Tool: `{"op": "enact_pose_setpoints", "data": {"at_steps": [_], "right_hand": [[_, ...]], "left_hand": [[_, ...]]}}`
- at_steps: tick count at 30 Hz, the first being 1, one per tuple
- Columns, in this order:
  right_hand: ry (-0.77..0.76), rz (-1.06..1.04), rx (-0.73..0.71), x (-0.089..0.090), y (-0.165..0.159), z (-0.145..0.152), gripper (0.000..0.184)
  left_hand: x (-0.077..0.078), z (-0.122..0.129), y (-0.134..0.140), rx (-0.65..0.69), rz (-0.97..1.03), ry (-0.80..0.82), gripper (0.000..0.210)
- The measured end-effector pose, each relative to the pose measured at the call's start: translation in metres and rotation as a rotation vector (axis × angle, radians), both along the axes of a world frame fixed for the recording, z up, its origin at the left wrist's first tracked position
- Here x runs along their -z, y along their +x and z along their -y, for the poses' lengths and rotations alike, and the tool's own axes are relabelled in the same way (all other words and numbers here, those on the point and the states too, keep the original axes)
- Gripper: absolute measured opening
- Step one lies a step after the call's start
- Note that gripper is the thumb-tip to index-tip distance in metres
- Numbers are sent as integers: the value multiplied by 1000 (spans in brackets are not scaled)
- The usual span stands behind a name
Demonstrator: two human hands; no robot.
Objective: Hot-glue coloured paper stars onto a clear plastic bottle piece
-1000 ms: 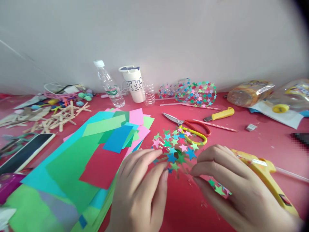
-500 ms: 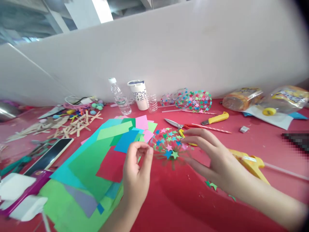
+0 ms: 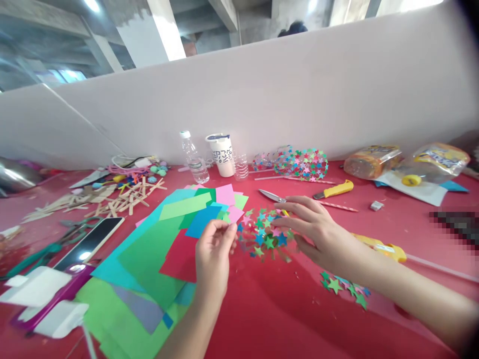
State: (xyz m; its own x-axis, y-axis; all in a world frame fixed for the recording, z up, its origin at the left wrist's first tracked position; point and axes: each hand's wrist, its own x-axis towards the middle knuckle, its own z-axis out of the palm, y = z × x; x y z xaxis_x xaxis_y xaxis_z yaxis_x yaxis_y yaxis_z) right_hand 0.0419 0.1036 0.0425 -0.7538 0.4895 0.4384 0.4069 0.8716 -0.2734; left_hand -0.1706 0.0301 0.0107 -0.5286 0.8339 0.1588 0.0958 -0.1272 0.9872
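Between the two hands, in the head view, the star-covered clear plastic piece rests on the red table. The left hand is curled at its left side, thumb and index finger close together; whether they pinch something, I cannot tell. The right hand reaches over its right side with fingers loosely spread, grasping nothing visible. This piece is probably light, springy and slippery, better held by its outer edge. Paper sheets limit the left, scissors the back; room opens toward the person.
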Motion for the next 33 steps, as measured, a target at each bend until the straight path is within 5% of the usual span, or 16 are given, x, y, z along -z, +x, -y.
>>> {"op": "enact_pose_setpoints", "data": {"at_steps": [16,24,33], "right_hand": [[-61,-85,-67,-4,-9,-8,31],[-28,-64,-92,-11,-10,-7,22],[-14,-81,-29,-16,-8,1,24]], "left_hand": [[-14,15,2,-73,-195,84,41],[-22,26,21,140,-174,211,8],[-16,23,15,141,-298,105,17]]}}
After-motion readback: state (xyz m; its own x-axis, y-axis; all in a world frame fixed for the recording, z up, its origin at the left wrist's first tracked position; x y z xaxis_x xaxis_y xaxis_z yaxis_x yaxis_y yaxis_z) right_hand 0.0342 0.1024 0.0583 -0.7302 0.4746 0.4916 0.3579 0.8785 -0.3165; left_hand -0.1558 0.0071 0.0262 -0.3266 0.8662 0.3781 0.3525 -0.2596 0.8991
